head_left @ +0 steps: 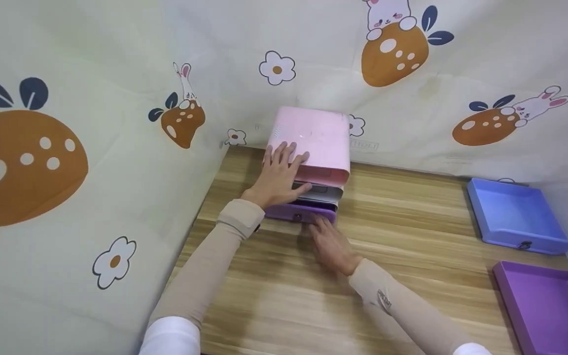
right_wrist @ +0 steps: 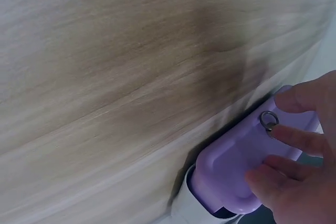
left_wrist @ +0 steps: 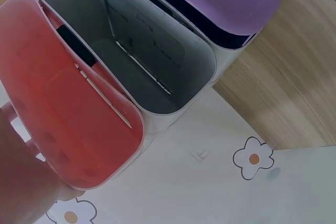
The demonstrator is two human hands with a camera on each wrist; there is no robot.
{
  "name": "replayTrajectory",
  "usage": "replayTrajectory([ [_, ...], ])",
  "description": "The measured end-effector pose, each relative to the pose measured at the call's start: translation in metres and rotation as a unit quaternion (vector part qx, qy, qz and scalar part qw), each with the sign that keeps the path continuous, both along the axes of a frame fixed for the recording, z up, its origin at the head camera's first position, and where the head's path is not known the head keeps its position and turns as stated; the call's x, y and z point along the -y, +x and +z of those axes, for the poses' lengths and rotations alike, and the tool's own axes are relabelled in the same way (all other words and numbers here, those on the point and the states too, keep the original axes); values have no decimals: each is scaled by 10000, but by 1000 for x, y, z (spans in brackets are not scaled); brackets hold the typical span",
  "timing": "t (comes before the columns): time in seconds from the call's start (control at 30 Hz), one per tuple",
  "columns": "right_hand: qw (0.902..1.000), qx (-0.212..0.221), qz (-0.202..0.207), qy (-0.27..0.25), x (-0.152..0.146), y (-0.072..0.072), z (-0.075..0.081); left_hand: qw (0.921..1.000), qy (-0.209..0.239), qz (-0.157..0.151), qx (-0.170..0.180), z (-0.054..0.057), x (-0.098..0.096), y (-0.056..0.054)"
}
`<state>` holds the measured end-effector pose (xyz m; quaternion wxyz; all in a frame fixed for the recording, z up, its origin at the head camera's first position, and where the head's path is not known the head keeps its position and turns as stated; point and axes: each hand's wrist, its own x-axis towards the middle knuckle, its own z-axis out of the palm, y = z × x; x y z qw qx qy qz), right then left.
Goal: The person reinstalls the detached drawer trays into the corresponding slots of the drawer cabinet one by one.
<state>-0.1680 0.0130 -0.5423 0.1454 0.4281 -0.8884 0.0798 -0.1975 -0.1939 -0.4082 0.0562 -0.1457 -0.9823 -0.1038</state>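
A stacked drawer cabinet with a pink top (head_left: 316,130) stands against the back wall. My left hand (head_left: 276,180) rests on its left side, fingers spread over the pink top and thumb across the front. In the left wrist view, the pink compartment (left_wrist: 68,119) and grey compartment (left_wrist: 152,61) gape without drawers. At the bottom, a purple drawer (right_wrist: 231,163) sits in its slot with its front slightly out. My right hand (head_left: 332,246) is at that drawer's front, its extended fingers against the purple face and one fingertip at the metal ring pull (right_wrist: 271,128).
To the right on the wooden table (head_left: 407,222) lie a blue drawer (head_left: 518,209) and, nearer, a larger-looking purple drawer (head_left: 550,310), partly cut off by the frame. Patterned cloth walls (head_left: 313,29) enclose the table at the back and sides.
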Motion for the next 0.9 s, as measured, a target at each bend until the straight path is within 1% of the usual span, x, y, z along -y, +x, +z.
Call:
replayTrajectory([
  [0.23, 9994, 330, 60, 12, 1, -7, 2, 9999, -125, 10, -20, -1, 1, -1],
  [0.4, 9975, 701, -73, 84, 1, -11, 1, 9999, -154, -16, -67, -1, 1, -1],
  [0.53, 9948, 949, -239, 276, 0, -13, 1, 9998, -178, -28, -104, -1, 0, -1],
  [0.63, 9938, 970, -288, 463, 0, -14, 1, 9997, -205, -32, -102, -1, 0, 0],
  [0.77, 9938, 938, -279, 535, -1, -14, 1, 9998, -182, -36, -85, -1, 1, 0],
  [0.83, 9945, 921, -245, 440, -2, -13, 1, 9999, -130, -45, -65, 0, 1, 0],
  [0.9, 9953, 916, -197, 233, -6, -11, 1, 9999, -123, -47, -34, 1, 0, 0],
])
